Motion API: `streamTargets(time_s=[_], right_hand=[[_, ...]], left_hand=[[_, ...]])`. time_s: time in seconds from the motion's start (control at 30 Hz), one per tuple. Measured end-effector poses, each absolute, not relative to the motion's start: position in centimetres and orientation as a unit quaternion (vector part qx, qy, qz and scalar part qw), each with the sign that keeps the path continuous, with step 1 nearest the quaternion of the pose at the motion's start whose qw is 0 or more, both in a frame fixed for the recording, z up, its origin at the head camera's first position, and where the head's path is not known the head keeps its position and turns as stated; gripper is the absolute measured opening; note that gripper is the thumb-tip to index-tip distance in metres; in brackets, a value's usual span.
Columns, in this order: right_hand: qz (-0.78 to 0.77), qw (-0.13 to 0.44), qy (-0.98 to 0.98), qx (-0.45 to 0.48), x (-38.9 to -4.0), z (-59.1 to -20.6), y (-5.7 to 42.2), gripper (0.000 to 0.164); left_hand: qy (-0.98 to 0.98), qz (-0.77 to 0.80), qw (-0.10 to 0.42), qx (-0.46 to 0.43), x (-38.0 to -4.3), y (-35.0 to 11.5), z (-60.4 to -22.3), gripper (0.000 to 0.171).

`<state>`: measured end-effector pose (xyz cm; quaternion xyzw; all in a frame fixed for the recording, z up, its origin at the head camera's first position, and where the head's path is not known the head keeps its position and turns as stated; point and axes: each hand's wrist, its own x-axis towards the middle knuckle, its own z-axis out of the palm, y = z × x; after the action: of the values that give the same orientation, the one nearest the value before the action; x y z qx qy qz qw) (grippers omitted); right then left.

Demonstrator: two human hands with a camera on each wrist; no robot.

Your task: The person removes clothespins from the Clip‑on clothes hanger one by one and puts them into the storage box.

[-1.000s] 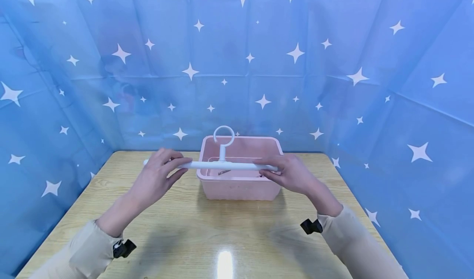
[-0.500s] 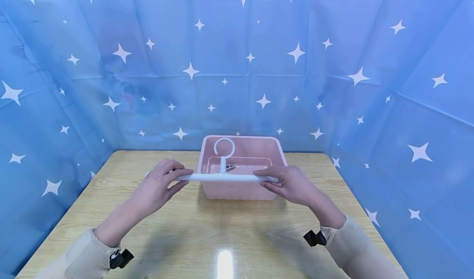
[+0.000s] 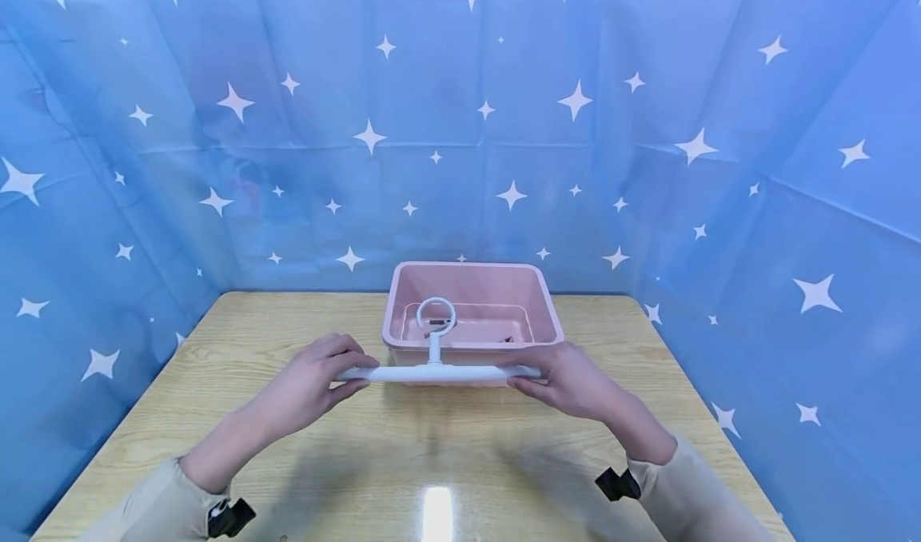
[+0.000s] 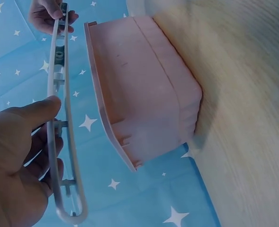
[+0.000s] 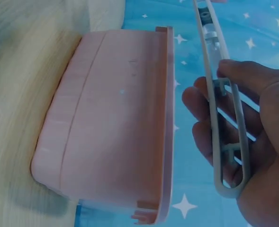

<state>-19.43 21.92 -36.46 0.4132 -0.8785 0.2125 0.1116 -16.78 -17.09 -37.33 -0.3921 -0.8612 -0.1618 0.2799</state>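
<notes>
A white hanger with a round hook on top is held level in front of the pink bin. My left hand pinches its left part between thumb and fingers; my right hand grips the right part the same way. From the left wrist view the hanger is a long, narrow hollow loop with small crosspieces, and my left thumb lies on its near rail. In the right wrist view my right hand has its thumb on one side of the loop and fingers behind.
The pink bin stands at the back of the wooden table; small dark objects lie inside, too small to tell. Blue star-patterned cloth hangs behind and on both sides.
Both hands have brought the hanger lower in the head view, from over the bin's opening to in front of its near wall. Both grips look unchanged.
</notes>
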Motion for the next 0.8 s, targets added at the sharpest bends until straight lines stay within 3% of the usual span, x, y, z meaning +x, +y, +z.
streamTargets(time_s=[0.27,0.57,0.8], right_hand=[[0.211,0.1,-0.864,0.445,-19.0,-37.5,21.7,0.019],[0.213,0.018,-0.873,0.439,-18.3,-38.7,21.5,0.018],[0.195,0.013,-0.863,0.465,-18.1,-40.0,21.2,0.015]], left_hand=[[-0.884,-0.173,0.201,-0.386,-16.2,-17.1,-38.1,0.018],[-0.899,-0.184,0.113,-0.382,-15.6,-16.9,-39.2,0.014],[-0.903,-0.201,0.044,-0.377,-15.1,-17.0,-40.1,0.014]])
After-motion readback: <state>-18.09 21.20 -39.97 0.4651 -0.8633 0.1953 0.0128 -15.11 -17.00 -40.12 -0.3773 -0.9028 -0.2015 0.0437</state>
